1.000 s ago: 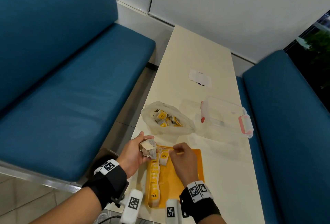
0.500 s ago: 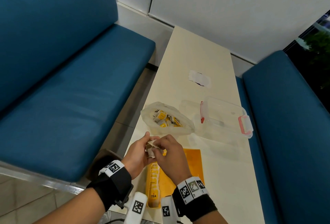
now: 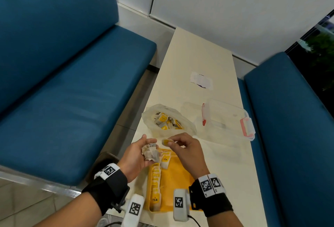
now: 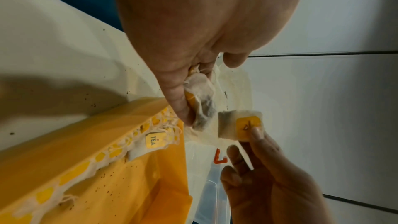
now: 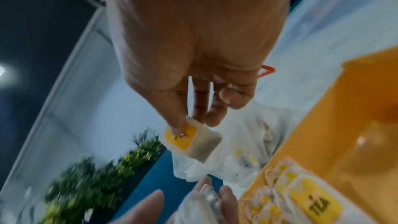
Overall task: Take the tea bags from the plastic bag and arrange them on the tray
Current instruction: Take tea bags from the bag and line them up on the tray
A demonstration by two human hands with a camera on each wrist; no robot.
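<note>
My left hand [image 3: 140, 151] holds a small bunch of tea bags [image 3: 151, 153] in its curled fingers, just above the far left corner of the yellow tray [image 3: 178, 178]. My right hand [image 3: 182, 145] pinches one tea bag with a yellow tag [image 3: 166, 142] between thumb and forefinger, a little to the right of the bunch [image 4: 201, 101]. The pinched bag [image 4: 240, 125] [image 5: 191, 140] hangs free of the bunch. A row of tea bags [image 3: 156, 178] lies along the tray's left side. The clear plastic bag [image 3: 168, 120] with more tea bags lies beyond the hands.
A clear plastic box [image 3: 227, 120] with red clips stands right of the bag. A white paper scrap [image 3: 201, 81] lies farther along the narrow cream table [image 3: 226, 163]. Blue benches [image 3: 72, 100] flank the table on both sides.
The right hand came up from the tray to the bunch in the left hand, took one tea bag and has drawn it off to the right.
</note>
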